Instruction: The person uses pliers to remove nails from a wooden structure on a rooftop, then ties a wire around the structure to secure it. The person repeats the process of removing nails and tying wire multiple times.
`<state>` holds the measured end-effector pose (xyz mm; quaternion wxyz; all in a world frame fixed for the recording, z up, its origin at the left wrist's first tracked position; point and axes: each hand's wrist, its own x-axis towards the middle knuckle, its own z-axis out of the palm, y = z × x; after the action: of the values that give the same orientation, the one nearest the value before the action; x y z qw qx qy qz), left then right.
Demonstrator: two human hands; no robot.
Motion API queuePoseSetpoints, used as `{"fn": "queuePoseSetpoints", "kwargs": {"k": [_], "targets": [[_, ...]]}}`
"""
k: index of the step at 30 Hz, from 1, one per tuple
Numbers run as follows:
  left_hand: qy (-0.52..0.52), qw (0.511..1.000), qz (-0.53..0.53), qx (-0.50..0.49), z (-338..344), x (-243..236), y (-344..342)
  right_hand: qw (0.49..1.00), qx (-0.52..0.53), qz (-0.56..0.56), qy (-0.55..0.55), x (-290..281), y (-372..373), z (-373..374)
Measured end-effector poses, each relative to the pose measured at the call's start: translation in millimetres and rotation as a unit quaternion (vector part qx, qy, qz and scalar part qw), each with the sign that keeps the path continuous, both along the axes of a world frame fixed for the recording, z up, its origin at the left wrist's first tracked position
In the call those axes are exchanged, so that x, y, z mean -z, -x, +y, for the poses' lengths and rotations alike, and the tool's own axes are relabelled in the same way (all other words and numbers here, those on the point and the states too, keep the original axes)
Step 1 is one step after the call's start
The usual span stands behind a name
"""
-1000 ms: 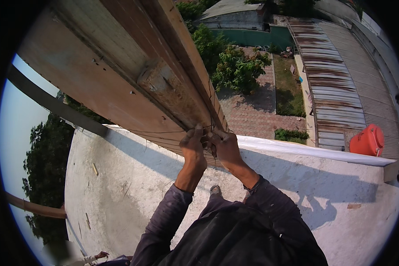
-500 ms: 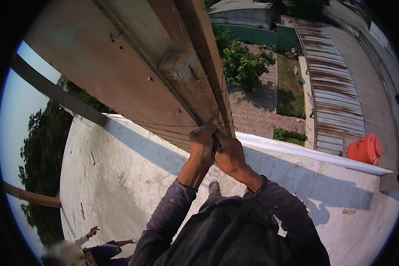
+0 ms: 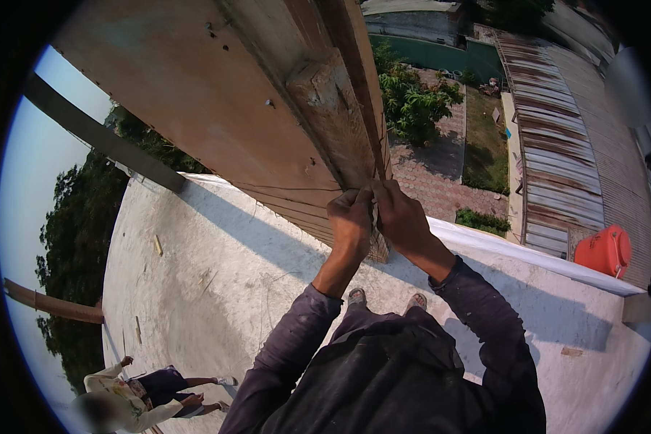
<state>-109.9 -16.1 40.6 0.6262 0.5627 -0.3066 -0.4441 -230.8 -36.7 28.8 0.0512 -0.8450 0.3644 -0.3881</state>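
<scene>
A tall wooden form (image 3: 195,79) of panels and battens rises in front of me, with a short rough timber block (image 3: 325,94) along its face and thin wire (image 3: 282,189) wrapped round its lower part. My left hand (image 3: 351,217) is closed on the wire where it meets the batten. My right hand (image 3: 401,217) is close beside it, fingers curled onto the same spot; the bit of wire between them is mostly hidden by my fingers. My sandalled feet show below on the white roof surface.
A white roof deck (image 3: 173,282) carries wood scraps and loose wire. A co-worker (image 3: 152,394) is at lower left. A red cooler (image 3: 600,249) stands right, beyond the white edge (image 3: 521,264). A paved yard, trees and a corrugated roof (image 3: 550,159) lie below. Curved beams (image 3: 108,145) are at left.
My hands have shifted up and right in the view with their fingers still at the wire. The co-worker has come further into view at lower left.
</scene>
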Motion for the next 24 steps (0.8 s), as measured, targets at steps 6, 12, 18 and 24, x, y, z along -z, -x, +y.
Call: {"fn": "queuePoseSetpoints", "kwargs": {"k": [6,12,18,24], "targets": [[-0.023,0.996,0.053,0.067,9.8,-9.8,-5.8,0.99,-0.041,-0.005,0.137,11.4,16.0,-20.7],[-0.065,0.985,0.12,0.107,12.8,-29.0,-7.0,0.981,-0.029,0.024,0.19,15.2,20.5,-27.3],[-0.055,0.992,0.054,0.101,6.8,-20.0,-4.3,0.986,0.075,-0.022,0.145,33.7,10.9,-15.7],[-0.059,0.993,-0.035,0.1,-3.9,2.3,4.2,0.96,0.137,-0.207,0.129,73.0,-6.1,-21.1]]}}
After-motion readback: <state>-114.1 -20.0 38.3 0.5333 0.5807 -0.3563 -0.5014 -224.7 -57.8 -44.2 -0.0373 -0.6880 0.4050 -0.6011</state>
